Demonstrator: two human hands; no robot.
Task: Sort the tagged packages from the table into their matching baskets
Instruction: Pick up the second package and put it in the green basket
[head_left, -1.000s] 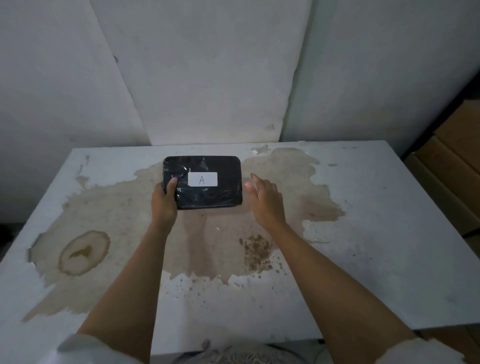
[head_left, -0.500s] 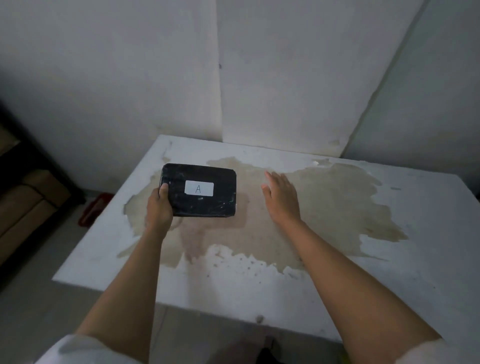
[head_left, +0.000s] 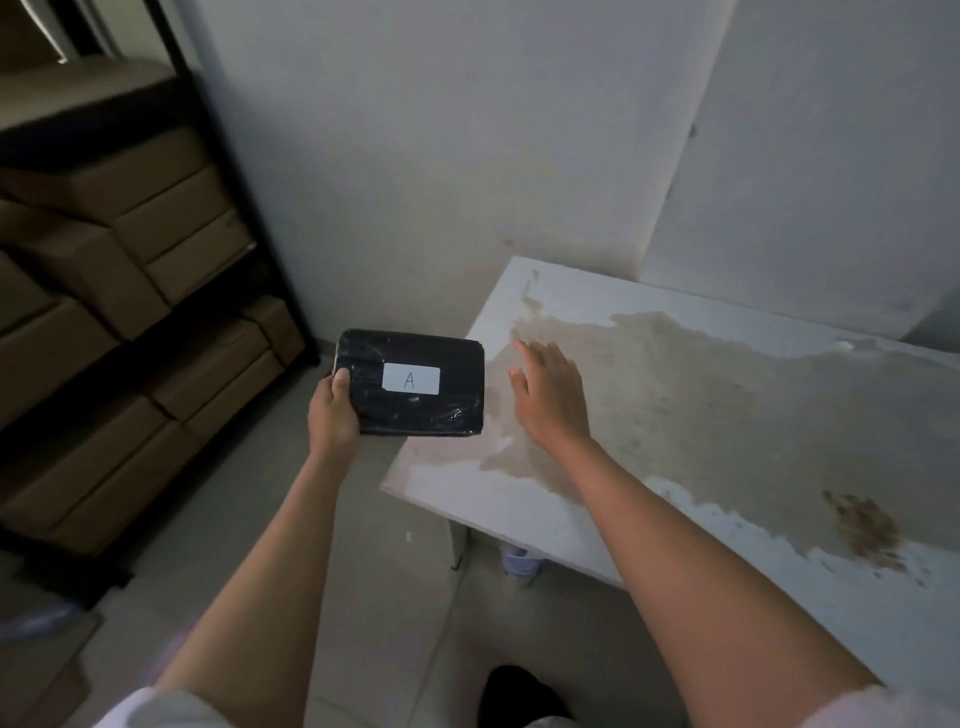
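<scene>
A flat black package (head_left: 415, 402) wrapped in shiny film carries a white tag marked "A". My left hand (head_left: 332, 415) grips its left end, thumb on top, and holds it in the air just past the left edge of the white stained table (head_left: 753, 415). My right hand (head_left: 550, 400) hovers flat over the table's left part, fingers spread, holding nothing. No basket is in view.
A dark metal shelf (head_left: 249, 208) stacked with brown cardboard boxes (head_left: 156, 244) stands at the left. Grey floor lies between the shelf and the table. A white wall runs behind. A dark shoe (head_left: 519, 696) shows at the bottom.
My view has swung left. My left hand has carried the package off the table, past its left edge. My right hand has let go of it and stays over the table.
</scene>
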